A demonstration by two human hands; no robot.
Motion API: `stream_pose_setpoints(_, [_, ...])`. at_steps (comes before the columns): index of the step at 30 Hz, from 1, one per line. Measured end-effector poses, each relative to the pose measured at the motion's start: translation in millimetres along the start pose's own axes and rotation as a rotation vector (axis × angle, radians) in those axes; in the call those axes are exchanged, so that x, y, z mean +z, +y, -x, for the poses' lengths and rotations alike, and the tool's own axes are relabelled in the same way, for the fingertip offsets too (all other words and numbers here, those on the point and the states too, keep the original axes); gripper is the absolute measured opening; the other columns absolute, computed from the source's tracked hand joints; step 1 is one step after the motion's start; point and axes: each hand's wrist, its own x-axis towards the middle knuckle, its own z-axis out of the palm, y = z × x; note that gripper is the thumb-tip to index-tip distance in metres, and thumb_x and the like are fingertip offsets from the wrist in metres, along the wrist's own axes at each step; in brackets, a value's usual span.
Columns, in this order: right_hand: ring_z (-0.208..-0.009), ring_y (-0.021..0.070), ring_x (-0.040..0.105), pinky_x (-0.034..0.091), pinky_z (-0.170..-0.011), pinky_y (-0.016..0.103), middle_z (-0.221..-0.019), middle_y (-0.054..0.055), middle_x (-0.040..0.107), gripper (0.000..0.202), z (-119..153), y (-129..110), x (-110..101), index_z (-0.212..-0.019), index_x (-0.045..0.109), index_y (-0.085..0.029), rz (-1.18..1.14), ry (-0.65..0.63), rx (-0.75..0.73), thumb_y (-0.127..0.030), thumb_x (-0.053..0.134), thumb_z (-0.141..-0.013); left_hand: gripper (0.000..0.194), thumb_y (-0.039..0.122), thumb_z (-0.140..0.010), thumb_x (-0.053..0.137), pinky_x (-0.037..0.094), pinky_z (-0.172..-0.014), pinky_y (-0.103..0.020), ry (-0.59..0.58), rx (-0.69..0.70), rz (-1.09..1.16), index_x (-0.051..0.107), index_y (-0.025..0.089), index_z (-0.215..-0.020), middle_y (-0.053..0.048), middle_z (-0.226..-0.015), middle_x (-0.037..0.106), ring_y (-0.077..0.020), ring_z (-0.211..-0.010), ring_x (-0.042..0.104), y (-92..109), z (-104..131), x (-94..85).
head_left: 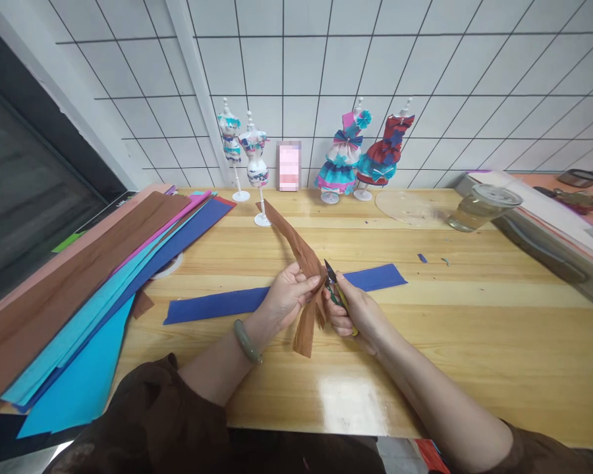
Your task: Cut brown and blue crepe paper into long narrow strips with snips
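Note:
My left hand (292, 294) is closed on a long brown strip of crepe paper (296, 245), pinching it between thumb and fingers. One end of the strip reaches back toward the mini mannequins; another hangs down below my hands. In my right hand (353, 304) is a pair of thread snips (333, 280), the dark blades pointing up beside the pinched spot of the paper. Whether the blades touch the paper I cannot tell. Under both hands a blue paper strip (217, 305) lies flat across the wooden table (449, 368).
Stacked crepe paper sheets (93, 276) cover the left side. Two mini mannequins (257, 158) stand at the back, near a phone (289, 167) and two dressed mannequins (343, 161). A lidded plastic cup (481, 209) is at the right, with a blue paper scrap (422, 258) nearer the middle.

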Motion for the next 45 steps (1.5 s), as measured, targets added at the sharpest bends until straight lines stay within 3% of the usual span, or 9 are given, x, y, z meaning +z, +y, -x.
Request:
stream_pose_setpoints(16, [-0.033, 0.0023, 0.013, 0.014, -0.031, 0.015, -0.042, -0.011, 0.024, 0.044, 3, -3, 4, -0.066, 0.042, -0.019, 0.046, 0.009, 0.001, -0.062, 0.045, -0.077, 0.038, 0.015, -0.063, 0.071, 0.048, -0.061, -0.026, 0.07, -0.006, -0.068, 0.051, 0.014, -0.096, -0.002, -0.076, 0.065, -0.0116, -0.057, 0.059, 4, 3, 11.4])
stream_pose_setpoints(22, [-0.034, 0.0024, 0.011, 0.013, -0.031, 0.015, -0.042, -0.011, 0.023, 0.044, 3, -4, 5, -0.066, 0.042, -0.019, 0.045, 0.0, 0.004, -0.061, 0.043, -0.078, 0.036, 0.017, -0.063, 0.072, 0.048, -0.06, -0.028, 0.045, 0.016, -0.098, 0.05, 0.015, -0.092, 0.0, -0.069, 0.063, -0.0126, -0.056, 0.059, 4, 4, 10.0])
stream_pose_setpoints(27, [-0.034, 0.0023, 0.012, 0.013, -0.031, 0.014, -0.042, -0.011, 0.022, 0.044, 3, -2, 3, -0.065, 0.041, -0.019, 0.062, -0.008, -0.012, -0.061, 0.045, -0.077, 0.034, 0.016, -0.065, 0.071, 0.048, -0.066, -0.026, 0.032, 0.008, -0.037, 0.055, 0.014, -0.095, -0.003, -0.082, 0.065, -0.0122, -0.067, 0.061, 6, 4, 9.6])
stream_pose_setpoints(31, [-0.034, 0.0024, 0.011, 0.011, -0.031, 0.014, -0.042, -0.011, 0.022, 0.045, 2, 1, 2, -0.066, 0.04, -0.019, 0.08, -0.028, -0.024, -0.062, 0.043, -0.078, 0.028, 0.026, -0.071, 0.067, 0.048, -0.069, -0.024, 0.088, -0.004, 0.034, 0.059, 0.013, -0.095, -0.005, -0.083, 0.066, -0.0135, -0.074, 0.062, 7, 3, 10.6])
stream_pose_setpoints(38, [-0.033, 0.0026, 0.013, 0.013, -0.031, 0.015, -0.043, -0.011, 0.023, 0.044, 0, 2, 4, -0.068, 0.041, -0.02, 0.087, -0.045, -0.032, -0.062, 0.041, -0.08, 0.02, 0.028, -0.074, 0.064, 0.05, -0.064, -0.027, 0.12, -0.02, 0.092, 0.061, 0.01, -0.082, -0.008, -0.08, 0.068, -0.0151, -0.068, 0.063, 7, 0, 8.2])
stream_pose_setpoints(45, [-0.032, 0.0028, 0.013, 0.014, -0.031, 0.015, -0.041, -0.011, 0.026, 0.044, 1, -1, 5, -0.068, 0.043, -0.019, 0.033, -0.04, -0.012, -0.061, 0.041, -0.08, 0.019, 0.027, -0.076, 0.063, 0.048, -0.067, -0.023, 0.111, -0.031, 0.088, 0.063, 0.01, -0.084, -0.008, -0.083, 0.068, -0.0124, -0.069, 0.062, 3, 1, 4.6])
